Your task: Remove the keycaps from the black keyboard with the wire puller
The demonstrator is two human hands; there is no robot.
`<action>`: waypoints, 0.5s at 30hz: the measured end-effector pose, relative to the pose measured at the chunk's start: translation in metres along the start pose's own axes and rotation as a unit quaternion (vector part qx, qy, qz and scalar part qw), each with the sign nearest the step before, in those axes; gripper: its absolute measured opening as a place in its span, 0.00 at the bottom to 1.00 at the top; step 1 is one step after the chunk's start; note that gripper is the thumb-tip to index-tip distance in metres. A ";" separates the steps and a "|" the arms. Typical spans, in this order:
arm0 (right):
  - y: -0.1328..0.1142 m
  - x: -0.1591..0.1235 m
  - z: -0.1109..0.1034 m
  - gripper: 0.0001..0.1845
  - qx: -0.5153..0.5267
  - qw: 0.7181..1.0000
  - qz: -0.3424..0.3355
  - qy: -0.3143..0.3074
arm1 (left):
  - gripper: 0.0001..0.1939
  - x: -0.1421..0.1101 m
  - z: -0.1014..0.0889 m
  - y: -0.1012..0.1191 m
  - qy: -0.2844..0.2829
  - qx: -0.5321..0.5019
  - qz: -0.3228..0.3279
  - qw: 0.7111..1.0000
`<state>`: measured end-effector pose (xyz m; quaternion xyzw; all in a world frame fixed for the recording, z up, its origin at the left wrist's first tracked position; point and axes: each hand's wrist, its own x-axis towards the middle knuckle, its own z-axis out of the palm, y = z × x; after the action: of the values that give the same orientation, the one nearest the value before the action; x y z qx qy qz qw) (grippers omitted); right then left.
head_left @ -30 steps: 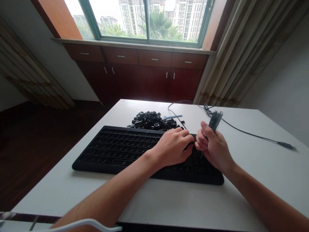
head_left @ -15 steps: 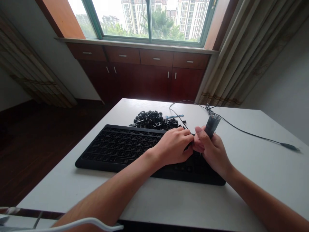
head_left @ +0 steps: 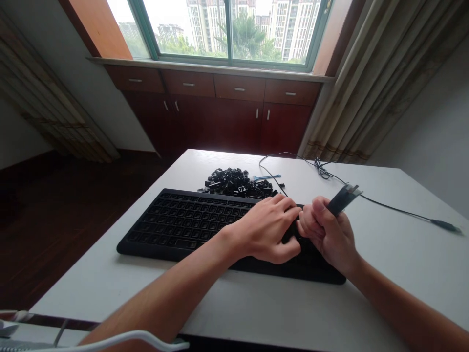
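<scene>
A black keyboard [head_left: 183,222] with its keycaps off lies on the white table [head_left: 384,254]. My left hand [head_left: 269,230] rests on the keyboard's right part, fingers curled and pressing down on it. Right beside it, my right hand [head_left: 330,234] is closed in a fist around a dark handled tool [head_left: 342,199], a keycap puller by the look of it, whose handle sticks out up and to the right. The tool's tip is hidden between my two hands. A heap of loose black keycaps [head_left: 236,182] lies just behind the keyboard.
A small blue tool [head_left: 266,177] lies by the keycap heap. The keyboard's black cable [head_left: 388,208] runs across the table's right side to a plug [head_left: 445,226]. A white cable [head_left: 120,338] crosses the near edge. Dark wooden cabinets [head_left: 227,112] stand under the window.
My right hand has tilted the tool's handle from nearly upright over to the right. My left hand's fingers have shifted slightly forward on the keyboard.
</scene>
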<state>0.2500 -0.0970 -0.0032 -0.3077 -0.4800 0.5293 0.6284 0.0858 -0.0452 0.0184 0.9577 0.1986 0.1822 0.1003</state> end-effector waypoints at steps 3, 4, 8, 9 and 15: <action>0.000 0.000 0.001 0.24 -0.021 1.000 -0.004 0.016 | 0.20 0.000 0.004 0.011 -0.001 -0.032 -0.001 0.999; -0.001 0.000 0.002 0.25 -0.029 0.999 -0.001 0.026 | 0.22 0.001 0.007 0.016 0.003 -0.040 -0.018 0.999; -0.001 -0.001 0.006 0.27 -0.077 0.993 0.017 0.085 | 0.30 0.003 0.026 0.037 0.046 -0.079 -0.112 0.989; -0.001 -0.001 0.007 0.27 -0.091 0.991 0.018 0.101 | 0.33 0.003 0.030 0.041 0.054 -0.090 -0.121 0.987; 0.001 0.000 0.013 0.28 -0.069 0.986 -0.015 0.151 | 0.44 0.000 0.044 0.045 0.041 -0.127 -0.125 0.983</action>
<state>0.2377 -0.0988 0.0007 -0.4199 -0.4196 0.4328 0.6785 0.1182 -0.0913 -0.0098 0.8966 0.2963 0.2308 0.2348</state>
